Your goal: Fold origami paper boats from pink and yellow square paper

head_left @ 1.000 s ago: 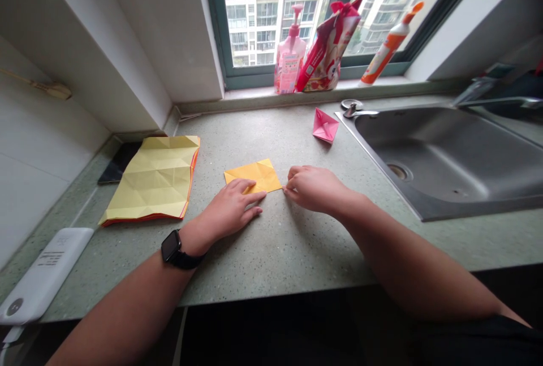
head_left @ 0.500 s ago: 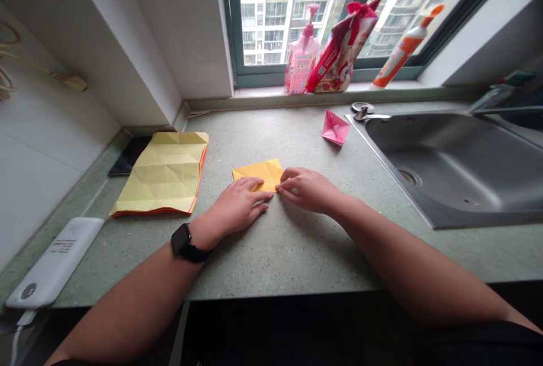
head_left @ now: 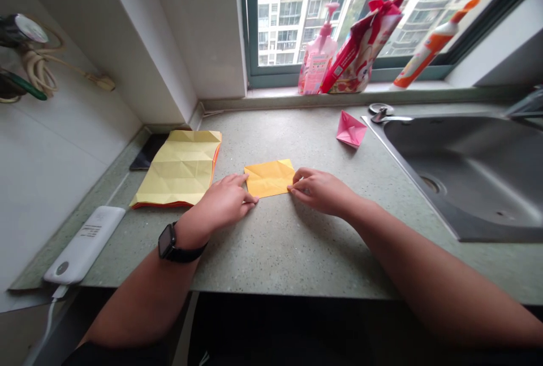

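A folded yellow-orange paper lies flat on the counter, creased across its face, with a small turned flap at its upper right corner. My left hand, a black watch on its wrist, rests at the paper's left edge. Its fingers are stretched and the thumb is apart, with the tips touching the upper left side and the lower left corner. At the lower right corner my right hand is closed, thumb and fingers pinching the paper's edge.
A stack of creased yellow and orange sheets lies left, over a dark flat object. A white power bank is cabled at the front left. A pink folded paper sits near the steel sink. Bottles and a bag line the sill.
My left hand has slid left across the paper to its left edge, uncovering the lower side. My right hand stays at the right corner. The view has shifted a little to the left.
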A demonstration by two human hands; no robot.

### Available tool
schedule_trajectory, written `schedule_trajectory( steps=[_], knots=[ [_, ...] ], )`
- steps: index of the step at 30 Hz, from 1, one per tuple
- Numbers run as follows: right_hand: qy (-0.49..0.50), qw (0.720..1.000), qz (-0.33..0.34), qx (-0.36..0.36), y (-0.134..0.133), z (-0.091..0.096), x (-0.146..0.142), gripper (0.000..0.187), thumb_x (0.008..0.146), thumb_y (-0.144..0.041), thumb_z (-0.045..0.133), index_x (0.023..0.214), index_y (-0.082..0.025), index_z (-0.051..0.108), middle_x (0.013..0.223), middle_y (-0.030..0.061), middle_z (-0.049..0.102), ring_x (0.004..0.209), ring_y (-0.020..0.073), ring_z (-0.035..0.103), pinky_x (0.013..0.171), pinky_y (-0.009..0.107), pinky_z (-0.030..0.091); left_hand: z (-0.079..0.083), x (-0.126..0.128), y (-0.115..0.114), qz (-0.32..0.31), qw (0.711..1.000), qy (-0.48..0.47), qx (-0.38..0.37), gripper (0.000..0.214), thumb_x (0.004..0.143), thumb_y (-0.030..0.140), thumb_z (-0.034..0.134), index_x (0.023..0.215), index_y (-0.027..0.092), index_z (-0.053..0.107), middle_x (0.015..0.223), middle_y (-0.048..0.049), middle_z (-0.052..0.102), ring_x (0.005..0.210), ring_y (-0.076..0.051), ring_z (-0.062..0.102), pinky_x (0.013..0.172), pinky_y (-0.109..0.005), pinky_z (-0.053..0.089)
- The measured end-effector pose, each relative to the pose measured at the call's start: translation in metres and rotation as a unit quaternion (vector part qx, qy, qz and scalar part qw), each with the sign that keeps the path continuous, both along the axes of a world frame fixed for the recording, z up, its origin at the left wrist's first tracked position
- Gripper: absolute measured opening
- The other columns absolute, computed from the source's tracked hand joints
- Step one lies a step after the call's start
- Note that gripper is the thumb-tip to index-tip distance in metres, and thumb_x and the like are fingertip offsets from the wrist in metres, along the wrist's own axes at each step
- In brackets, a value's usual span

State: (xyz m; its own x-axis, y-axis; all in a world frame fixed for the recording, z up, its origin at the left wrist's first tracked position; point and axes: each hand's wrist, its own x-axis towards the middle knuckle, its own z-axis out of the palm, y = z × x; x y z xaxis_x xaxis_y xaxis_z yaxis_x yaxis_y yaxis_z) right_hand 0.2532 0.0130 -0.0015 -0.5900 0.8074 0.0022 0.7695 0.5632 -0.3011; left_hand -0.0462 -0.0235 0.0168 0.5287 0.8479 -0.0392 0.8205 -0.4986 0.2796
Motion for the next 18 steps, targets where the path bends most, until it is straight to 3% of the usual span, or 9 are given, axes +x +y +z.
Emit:
schedule_trajectory(
  steps=[4,8,11,14,18],
  knots=[
    [0.005,1.0,0.013,0.002,0.001,0.001,0.001,0.029,0.107,-0.029,0.062,0.096,-0.026,0.089,0.116,0.0076,0.08,0.091,0.0199,0.075,0.079,0.033,0.052,0.009,-0.012,0.003,0.003,0.999,-0.006,-0.043,0.028,0.103,0.043,0.066,0.094,0.032,0.091,0.15,-0.0085,0.071,0.14,-0.04,0.063,0.114,-0.055,0.056],
    [0.003,1.0,0.021,-0.007,0.001,0.005,0.004,0.027,0.102,-0.024,0.064,0.089,-0.026,0.087,0.116,0.006,0.081,0.09,0.0193,0.076,0.08,0.033,0.053,0.012,-0.012,0.014,0.044,0.998,-0.044,-0.015,0.033,0.104,0.041,0.064,0.085,0.027,0.087,0.144,-0.0071,0.075,0.125,-0.034,0.073,0.104,-0.046,0.061],
    [-0.005,1.0,0.027,-0.01,-0.001,0.008,0.004,0.027,0.101,-0.023,0.064,0.087,-0.026,0.087,0.117,0.0052,0.081,0.09,0.019,0.076,0.079,0.032,0.053,0.004,-0.004,0.022,0.074,0.992,-0.092,0.039,0.029,0.107,0.035,0.059,0.115,0.023,0.084,0.135,-0.0095,0.077,0.126,-0.03,0.072,0.113,-0.047,0.056],
    [-0.01,0.999,0.032,-0.003,-0.003,0.01,0.003,0.026,0.102,-0.027,0.065,0.09,-0.027,0.088,0.118,0.0044,0.081,0.089,0.0189,0.076,0.079,0.033,0.053,-0.01,0.002,0.027,0.085,0.99,-0.094,0.063,0.05,0.102,0.035,0.068,0.148,0.016,0.067,0.149,-0.0153,0.068,0.14,-0.033,0.063,0.124,-0.052,0.049],
    [-0.009,1.0,0.023,0.005,-0.004,0.012,0.005,0.023,0.1,-0.026,0.068,0.087,-0.027,0.087,0.114,0.004,0.081,0.089,0.0187,0.076,0.076,0.032,0.052,-0.023,0.003,0.029,0.077,0.994,-0.068,0.035,0.061,0.099,0.037,0.072,0.156,0.018,0.059,0.157,-0.0167,0.063,0.148,-0.035,0.057,0.127,-0.054,0.045]
  ],
)
